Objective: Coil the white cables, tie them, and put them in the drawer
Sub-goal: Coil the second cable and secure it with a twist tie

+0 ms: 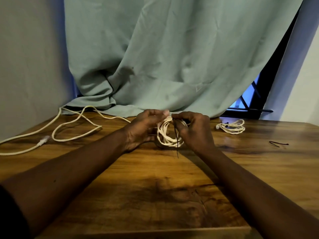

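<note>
A coiled white cable (pixel 166 138) stands upright on the wooden table (pixel 155 187) between my hands. My left hand (pixel 143 128) grips the coil's left side near the top. My right hand (pixel 193 130) holds the coil's right side and pinches a thin black tie (pixel 176 140), which hangs down across the coil's front. A second white cable (pixel 74 128) lies loose and uncoiled on the left of the table. Another coiled white cable (pixel 232 126), bound with a dark tie, lies to the right.
A spare black tie (pixel 278 144) lies on the table at the right. A pale green curtain (pixel 164 57) hangs behind and drapes onto the table's far edge. A dark window frame (pixel 255 104) shows at the back right. No drawer is in view.
</note>
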